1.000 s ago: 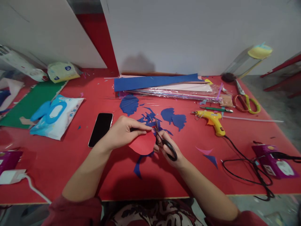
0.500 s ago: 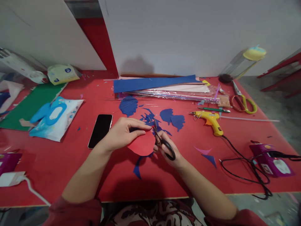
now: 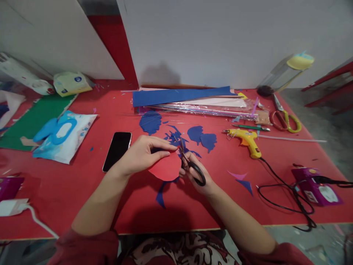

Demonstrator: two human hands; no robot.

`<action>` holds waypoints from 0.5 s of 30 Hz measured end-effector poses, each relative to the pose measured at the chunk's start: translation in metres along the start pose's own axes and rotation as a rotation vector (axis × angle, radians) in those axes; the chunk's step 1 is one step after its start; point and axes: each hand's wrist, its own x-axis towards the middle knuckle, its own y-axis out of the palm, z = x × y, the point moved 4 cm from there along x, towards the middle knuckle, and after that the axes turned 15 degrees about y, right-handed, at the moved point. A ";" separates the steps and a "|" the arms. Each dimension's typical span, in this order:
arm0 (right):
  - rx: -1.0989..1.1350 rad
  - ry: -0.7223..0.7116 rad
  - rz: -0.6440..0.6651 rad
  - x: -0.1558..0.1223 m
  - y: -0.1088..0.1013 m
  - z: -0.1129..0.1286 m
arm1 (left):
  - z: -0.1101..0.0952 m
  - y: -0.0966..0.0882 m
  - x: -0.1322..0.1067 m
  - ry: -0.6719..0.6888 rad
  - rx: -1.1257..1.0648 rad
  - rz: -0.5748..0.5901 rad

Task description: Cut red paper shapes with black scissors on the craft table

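My left hand (image 3: 146, 152) pinches a rounded piece of red paper (image 3: 167, 166) along its upper edge. In my right hand (image 3: 197, 173) are black-handled scissors (image 3: 199, 173), their blades parted at the paper's upper right edge, close to my left fingertips. Several dark blue paper scraps (image 3: 173, 135) lie just beyond the blades. Blue cut shapes with wavy edges rest further back, one pair (image 3: 202, 138) on the right and another shape (image 3: 150, 122) on the left. A curved blue strip (image 3: 160, 197) lies below the red paper.
A phone (image 3: 117, 151) lies left of my hands, beside a wet-wipes pack (image 3: 66, 136). Rightward are a yellow glue gun (image 3: 246, 140) with its cord, a purple power socket (image 3: 317, 186) and larger scissors (image 3: 285, 117). Blue sheets (image 3: 179, 96) lie along the wall.
Both hands keep nearly the same place, with the scissors still at the red paper's edge. The whole view has shifted very slightly.
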 end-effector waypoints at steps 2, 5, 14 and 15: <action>-0.004 0.003 -0.001 0.000 0.000 0.000 | 0.000 0.000 0.000 0.002 -0.004 -0.004; -0.009 0.002 -0.012 -0.001 0.000 0.000 | 0.000 0.000 0.000 0.002 -0.018 -0.010; -0.007 0.021 -0.030 0.000 0.000 0.002 | 0.000 0.001 -0.001 -0.001 -0.035 -0.011; -0.007 0.021 -0.030 0.000 0.001 0.002 | 0.001 0.001 -0.001 -0.005 -0.038 -0.009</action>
